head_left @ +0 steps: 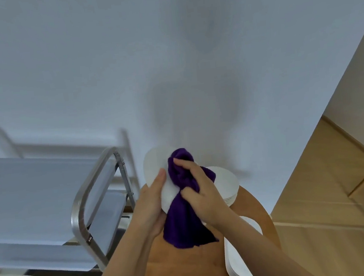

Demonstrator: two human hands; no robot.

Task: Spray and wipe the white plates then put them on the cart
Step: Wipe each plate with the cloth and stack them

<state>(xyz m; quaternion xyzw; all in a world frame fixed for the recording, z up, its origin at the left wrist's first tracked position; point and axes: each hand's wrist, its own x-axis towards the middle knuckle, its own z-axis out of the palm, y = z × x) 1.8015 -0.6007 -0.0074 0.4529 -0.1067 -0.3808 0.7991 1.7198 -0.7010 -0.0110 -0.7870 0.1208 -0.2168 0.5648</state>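
White plate (155, 169) held up tilted above the far edge of the table (189, 268), centre of view, face toward the camera. Left hand (151, 198) grips its near-left rim: thumb laid on the plate face, rest of the fingers wrapped behind, out of sight. Left forearm comes up from the bottom edge, angled far and right. Purple cloth (185, 204) bunched against the plate face, its loose tail hanging down toward the table. Right hand (197, 187) clenched on the cloth, fingers (185, 163) curled over the top of the wad, thumb tucked in at its near side, pressing cloth onto plate. Right forearm crosses in from the bottom right, wrist bent left.

Just behind the hands, a stack of white plates (228, 189) sits on the far right part of the wooden round table. A second pile of white plates (237, 263) lies at the near right table edge, partly under the right forearm.

Left of the table, close by, a metal cart (48, 195) with tubular handle and flat tiers; upper tier bare grey. Wall behind is plain white with soft shadows. Tan floor at right.
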